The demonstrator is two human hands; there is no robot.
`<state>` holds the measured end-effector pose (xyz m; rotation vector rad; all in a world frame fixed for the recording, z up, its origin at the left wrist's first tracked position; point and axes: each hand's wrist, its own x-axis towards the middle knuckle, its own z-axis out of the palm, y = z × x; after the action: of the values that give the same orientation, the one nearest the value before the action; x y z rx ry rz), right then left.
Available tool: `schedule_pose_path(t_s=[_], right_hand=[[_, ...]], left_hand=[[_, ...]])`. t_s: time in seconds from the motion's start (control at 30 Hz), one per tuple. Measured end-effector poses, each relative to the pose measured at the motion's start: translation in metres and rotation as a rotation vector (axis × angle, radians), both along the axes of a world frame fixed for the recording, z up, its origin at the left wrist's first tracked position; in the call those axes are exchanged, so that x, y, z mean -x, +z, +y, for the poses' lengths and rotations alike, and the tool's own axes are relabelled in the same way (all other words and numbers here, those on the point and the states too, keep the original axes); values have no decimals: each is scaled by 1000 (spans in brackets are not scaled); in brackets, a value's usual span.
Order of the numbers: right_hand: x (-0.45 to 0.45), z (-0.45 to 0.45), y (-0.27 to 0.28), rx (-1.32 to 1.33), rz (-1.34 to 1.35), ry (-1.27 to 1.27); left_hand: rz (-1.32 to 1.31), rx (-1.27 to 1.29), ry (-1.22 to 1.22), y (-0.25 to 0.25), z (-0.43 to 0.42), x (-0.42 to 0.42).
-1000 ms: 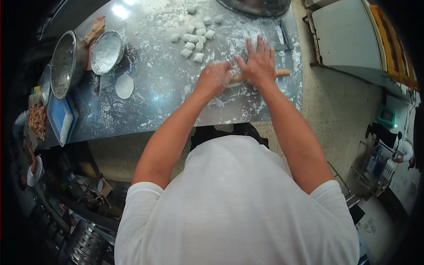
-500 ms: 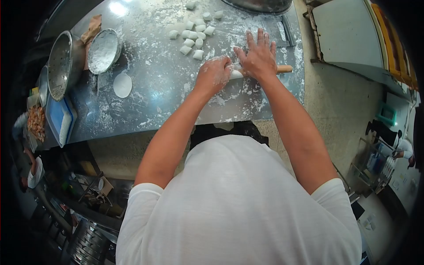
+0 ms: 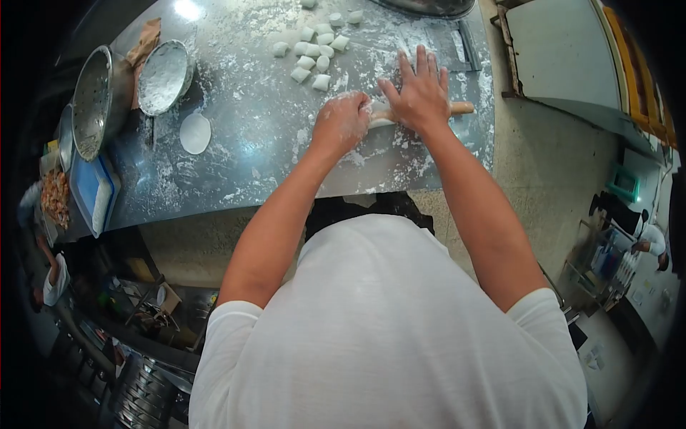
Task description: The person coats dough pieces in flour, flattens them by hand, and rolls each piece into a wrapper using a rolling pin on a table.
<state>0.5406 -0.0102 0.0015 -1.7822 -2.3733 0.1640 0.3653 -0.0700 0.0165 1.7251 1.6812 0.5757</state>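
Note:
My left hand [image 3: 341,123], dusted with flour, has its fingers curled at the left edge of a flat piece of white dough [image 3: 381,123]; its fingertips are partly hidden. My right hand [image 3: 420,96] lies flat with fingers spread, its palm on a wooden rolling pin [image 3: 461,108]. The pin crosses the dough, and one end sticks out to the right of the palm. Beyond my hands several small cut dough pieces [image 3: 312,50] lie in a loose group. A rolled round wrapper [image 3: 195,134] rests on the table to the left.
Flour is scattered over the metal table [image 3: 243,168]. At its left stand a flour bowl [image 3: 166,79], a perforated metal bowl [image 3: 93,104], a blue tray [image 3: 93,189] and a chopped filling [image 3: 55,199]. Other people are at the far left [image 3: 55,279] and far right [image 3: 652,239].
More of the wooden pin shows between my hands, with the dough now visible on its near side. My right hand stays flat and my left hand remains at the dough's edge.

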Motion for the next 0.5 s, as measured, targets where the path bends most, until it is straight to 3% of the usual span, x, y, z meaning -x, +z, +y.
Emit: schedule_pose_path(t_s=[0.1, 0.27, 0.33, 0.47, 0.5], right_hand=[[1, 2, -1, -57, 76, 1], [-53, -107, 1, 129, 42, 117], [-56, -126, 10, 116, 2, 131], [-11, -46, 11, 102, -60, 56], [-4, -25, 5, 58, -43, 47]], left_hand=[[42, -41, -70, -2, 11, 3], [-3, -52, -18, -9, -12, 4], [-173, 299, 114, -2, -26, 4], [-192, 314, 82, 5, -26, 5], [-145, 196, 98, 3, -18, 3]])
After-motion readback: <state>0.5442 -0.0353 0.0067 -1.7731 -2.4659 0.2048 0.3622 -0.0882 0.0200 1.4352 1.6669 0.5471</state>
